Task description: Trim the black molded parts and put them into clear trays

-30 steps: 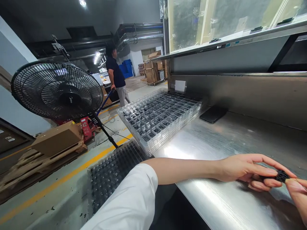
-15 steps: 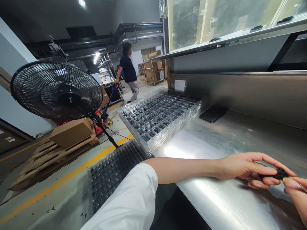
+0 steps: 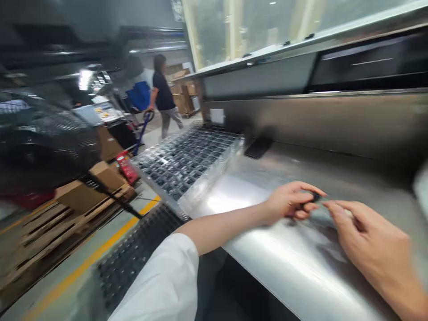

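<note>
My left hand [image 3: 294,200] rests on the steel bench [image 3: 301,263] and pinches a small black round part [image 3: 314,196] between thumb and fingers. My right hand [image 3: 366,236] comes in from the lower right, its fingertips close to that part, fingers bent and partly apart; the frame is smeared by motion. A stack of clear plastic trays [image 3: 187,162] filled with small black parts lies on the bench to the left of my left hand.
A dark phone [image 3: 258,147] lies by the bench's back wall. Below the bench edge is a black tray [image 3: 133,254]. A black standing fan [image 3: 43,142], wooden pallets with cardboard boxes [image 3: 83,191], and a person [image 3: 163,100] pulling a pallet jack are on the floor to the left.
The view has swung to the right and blurred. My right hand shows more fully beside the part. The person in the background has walked further away with the pallet jack.
</note>
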A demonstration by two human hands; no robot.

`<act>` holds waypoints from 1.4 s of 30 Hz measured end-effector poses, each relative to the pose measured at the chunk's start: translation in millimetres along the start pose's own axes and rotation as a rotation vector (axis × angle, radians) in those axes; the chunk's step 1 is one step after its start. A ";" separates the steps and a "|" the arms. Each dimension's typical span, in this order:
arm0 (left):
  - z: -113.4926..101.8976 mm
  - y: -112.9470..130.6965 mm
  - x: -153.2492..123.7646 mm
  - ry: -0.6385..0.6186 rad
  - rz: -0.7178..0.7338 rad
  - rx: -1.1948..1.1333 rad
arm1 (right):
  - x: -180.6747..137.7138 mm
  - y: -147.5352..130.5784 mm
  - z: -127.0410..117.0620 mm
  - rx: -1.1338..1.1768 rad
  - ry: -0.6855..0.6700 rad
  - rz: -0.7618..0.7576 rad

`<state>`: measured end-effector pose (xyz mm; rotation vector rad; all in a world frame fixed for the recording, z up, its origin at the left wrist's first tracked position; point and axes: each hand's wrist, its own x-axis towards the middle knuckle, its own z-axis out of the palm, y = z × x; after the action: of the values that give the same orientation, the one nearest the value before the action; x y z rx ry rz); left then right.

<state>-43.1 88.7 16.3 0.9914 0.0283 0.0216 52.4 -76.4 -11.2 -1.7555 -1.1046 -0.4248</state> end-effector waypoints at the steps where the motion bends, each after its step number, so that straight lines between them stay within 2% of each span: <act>1: 3.1 -0.4 -2.5 0.033 0.015 0.008 | 1.1 -6.6 -2.6 -0.040 -0.030 -0.001; 4: 5.2 -2.7 -4.0 0.036 0.034 0.000 | 2.8 -16.1 -5.3 -0.080 -0.090 0.023; 8: 4.2 -5.8 -1.3 -0.001 0.034 0.005 | -0.8 -14.5 -4.7 -0.164 -0.125 0.034; 19: 8.0 -4.3 -4.4 0.015 0.074 0.057 | -6.9 -13.0 -1.8 -0.221 -0.114 -0.014; 27: 7.6 -3.9 -5.2 -0.005 0.083 0.054 | -7.2 -15.0 -1.6 -0.218 -0.077 -0.007; 42: 9.2 -2.0 -5.2 0.026 0.075 0.077 | -8.2 -14.5 -1.4 -0.240 -0.105 0.022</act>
<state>-48.0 79.8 19.8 1.0685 0.0163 0.1028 36.4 -80.1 -8.3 -2.0176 -1.1436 -0.4717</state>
